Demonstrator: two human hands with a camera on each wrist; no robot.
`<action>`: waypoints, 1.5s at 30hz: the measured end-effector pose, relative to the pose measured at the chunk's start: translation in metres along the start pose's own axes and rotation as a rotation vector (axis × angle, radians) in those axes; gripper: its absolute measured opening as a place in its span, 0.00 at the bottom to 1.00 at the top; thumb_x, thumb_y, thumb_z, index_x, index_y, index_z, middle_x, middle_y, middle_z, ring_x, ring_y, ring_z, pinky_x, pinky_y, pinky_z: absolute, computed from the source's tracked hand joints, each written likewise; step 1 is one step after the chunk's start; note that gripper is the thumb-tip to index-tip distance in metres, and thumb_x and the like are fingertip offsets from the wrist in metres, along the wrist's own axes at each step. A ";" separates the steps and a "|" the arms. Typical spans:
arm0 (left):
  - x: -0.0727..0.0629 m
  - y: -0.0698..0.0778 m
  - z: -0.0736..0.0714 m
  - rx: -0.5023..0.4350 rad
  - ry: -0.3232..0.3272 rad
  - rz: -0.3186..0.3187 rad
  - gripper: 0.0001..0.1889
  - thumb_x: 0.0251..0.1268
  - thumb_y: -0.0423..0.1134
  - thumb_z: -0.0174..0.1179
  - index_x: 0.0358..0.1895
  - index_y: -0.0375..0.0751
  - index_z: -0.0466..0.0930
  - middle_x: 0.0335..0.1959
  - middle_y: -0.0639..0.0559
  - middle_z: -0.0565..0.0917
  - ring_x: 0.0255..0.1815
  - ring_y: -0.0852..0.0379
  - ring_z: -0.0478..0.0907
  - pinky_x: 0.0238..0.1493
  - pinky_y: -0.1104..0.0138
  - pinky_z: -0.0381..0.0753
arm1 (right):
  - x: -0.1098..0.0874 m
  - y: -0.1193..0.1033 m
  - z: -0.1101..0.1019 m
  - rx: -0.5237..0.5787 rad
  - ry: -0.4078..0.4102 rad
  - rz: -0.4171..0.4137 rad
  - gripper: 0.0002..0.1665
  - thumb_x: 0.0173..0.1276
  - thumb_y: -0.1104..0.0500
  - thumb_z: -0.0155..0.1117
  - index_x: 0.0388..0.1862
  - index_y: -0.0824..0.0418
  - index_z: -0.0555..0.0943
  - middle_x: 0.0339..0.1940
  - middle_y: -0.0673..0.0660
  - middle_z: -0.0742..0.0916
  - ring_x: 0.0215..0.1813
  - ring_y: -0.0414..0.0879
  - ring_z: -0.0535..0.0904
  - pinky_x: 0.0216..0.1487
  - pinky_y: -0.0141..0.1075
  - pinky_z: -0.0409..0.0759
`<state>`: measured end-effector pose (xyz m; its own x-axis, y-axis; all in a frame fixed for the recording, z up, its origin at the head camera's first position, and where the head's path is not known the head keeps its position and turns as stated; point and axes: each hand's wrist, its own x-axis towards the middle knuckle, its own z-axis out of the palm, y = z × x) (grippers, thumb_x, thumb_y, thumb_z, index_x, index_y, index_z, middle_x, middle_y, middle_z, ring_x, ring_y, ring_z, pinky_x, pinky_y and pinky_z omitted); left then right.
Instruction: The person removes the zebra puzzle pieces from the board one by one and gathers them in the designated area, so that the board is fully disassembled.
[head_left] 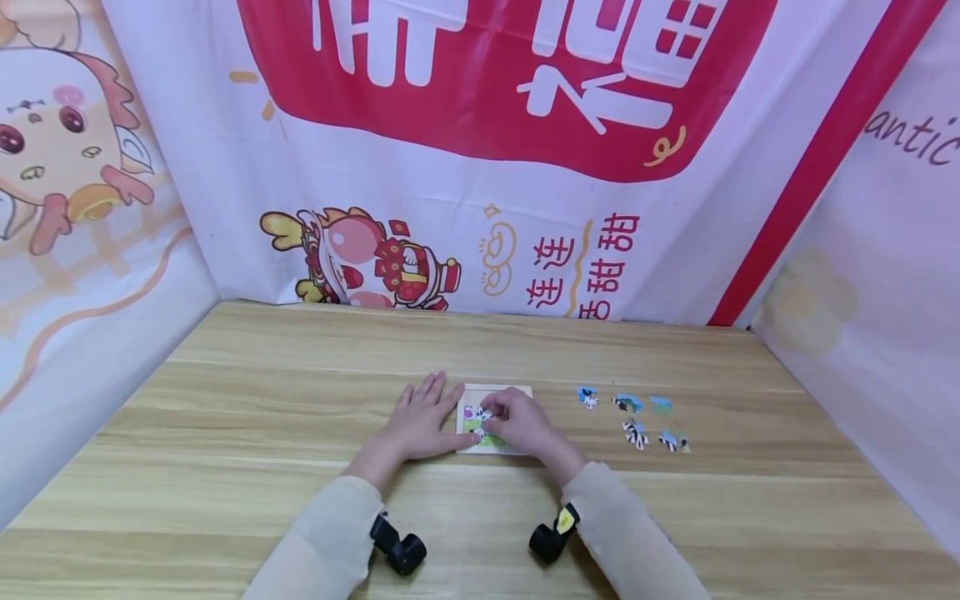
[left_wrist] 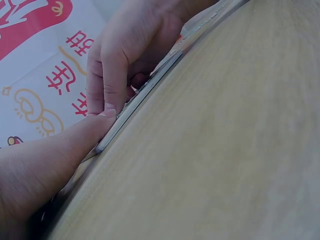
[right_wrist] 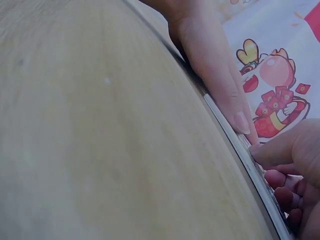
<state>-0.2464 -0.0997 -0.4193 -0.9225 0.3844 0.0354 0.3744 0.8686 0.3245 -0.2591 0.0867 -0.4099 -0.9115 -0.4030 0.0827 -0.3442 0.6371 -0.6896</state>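
A small jigsaw puzzle board [head_left: 480,451] with a pale frame lies flat on the table, its inside partly filled with green and zebra-patterned pieces. My left hand [head_left: 423,421] rests palm down at its left side, fingers spread, with the thumb reaching over the lower left part. Over the board's right half, my right hand [head_left: 521,422] bends its fingers and pinches a black-and-white puzzle piece [head_left: 482,413] at the picture's surface. In the right wrist view, the left thumb [right_wrist: 232,107] lies along the board's edge, close to the right thumb [right_wrist: 275,150]. The right hand hides much of the picture.
Several loose puzzle pieces lie to the right of the board, among them a blue one with zebra stripes [head_left: 588,397], a green-blue one [head_left: 662,405] and a striped one [head_left: 635,434]. A printed cloth [head_left: 480,192] hangs behind the wooden table [head_left: 225,433].
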 end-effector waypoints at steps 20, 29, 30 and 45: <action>0.002 0.002 -0.003 -0.013 0.000 0.008 0.45 0.46 0.72 0.42 0.66 0.48 0.52 0.67 0.41 0.44 0.66 0.46 0.36 0.60 0.50 0.34 | 0.000 0.000 0.003 0.115 0.051 0.052 0.15 0.53 0.64 0.63 0.41 0.59 0.76 0.32 0.49 0.77 0.34 0.43 0.70 0.38 0.35 0.70; 0.003 0.002 -0.003 -0.001 0.000 0.000 0.46 0.45 0.73 0.42 0.66 0.49 0.52 0.67 0.42 0.44 0.66 0.47 0.36 0.60 0.50 0.34 | -0.002 -0.003 0.002 0.106 0.043 0.054 0.14 0.53 0.64 0.63 0.40 0.60 0.76 0.31 0.50 0.77 0.34 0.44 0.70 0.37 0.35 0.70; 0.002 0.002 -0.003 0.000 0.000 -0.001 0.46 0.45 0.73 0.41 0.66 0.49 0.51 0.67 0.42 0.44 0.66 0.48 0.36 0.60 0.50 0.34 | -0.002 -0.003 0.002 0.105 0.042 0.054 0.14 0.53 0.63 0.63 0.40 0.61 0.77 0.31 0.50 0.77 0.34 0.44 0.70 0.37 0.35 0.70; 0.000 0.002 -0.002 -0.005 -0.013 -0.015 0.46 0.43 0.75 0.40 0.66 0.51 0.51 0.67 0.44 0.43 0.66 0.49 0.35 0.60 0.51 0.32 | -0.003 -0.001 -0.007 0.273 0.063 0.072 0.14 0.53 0.65 0.62 0.41 0.61 0.77 0.29 0.52 0.78 0.31 0.45 0.71 0.34 0.35 0.71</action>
<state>-0.2458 -0.0988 -0.4165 -0.9268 0.3751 0.0184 0.3598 0.8729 0.3295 -0.2571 0.0917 -0.4045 -0.9465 -0.3160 0.0651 -0.2125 0.4587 -0.8628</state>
